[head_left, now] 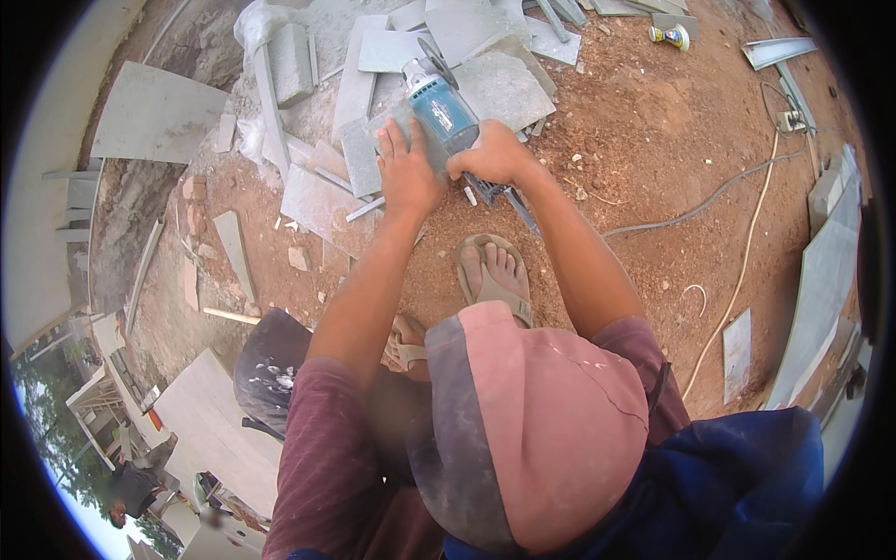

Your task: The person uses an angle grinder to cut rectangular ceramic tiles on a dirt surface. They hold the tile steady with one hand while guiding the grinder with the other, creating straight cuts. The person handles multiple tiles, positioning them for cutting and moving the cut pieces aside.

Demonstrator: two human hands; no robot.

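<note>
A teal angle grinder [442, 110] with a grey head and a round disc [435, 60] lies across my reach at the top centre. My right hand [497, 154] is closed around its rear body. Just left of the grinder, my left hand [407, 168] rests flat with fingers stretched out over a grey tile piece [360, 154]; its thumb is hidden. Under and beyond the grinder spread several cut grey tiles [497, 91], overlapping in a dusty pile. Whether the disc is spinning or touching a tile, I cannot tell.
A grey cord [691, 213] runs right across the reddish dirt to a socket box [791, 121]. A small plastic container [670, 37] lies at the far right. Large tiles [821, 271] lean along the right; another slab [157, 112] lies left. My sandalled foot [495, 271] is close below the grinder.
</note>
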